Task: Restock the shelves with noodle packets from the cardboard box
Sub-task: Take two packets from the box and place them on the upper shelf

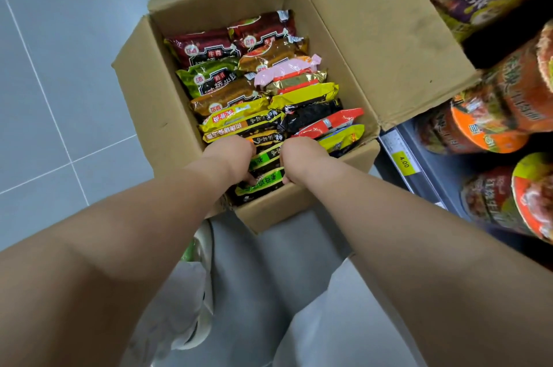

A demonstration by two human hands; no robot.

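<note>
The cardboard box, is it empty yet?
No, the cardboard box is packed with noodle packets, both hands reaching in.

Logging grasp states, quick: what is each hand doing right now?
Left hand: closed on the green-and-black noodle packets at the near end of the brown cardboard box.
Right hand: closed on the same packets.

Two bare forearms fill the lower frame, with no sleeves, watch or jewellery showing. The left hand [230, 157] and right hand [302, 158] are bare, without gloves. Below them, loose pale grey trousers [269, 292] cover the legs. A light-coloured shoe [203, 277], possibly a white trainer, shows partly, blurred.
</note>
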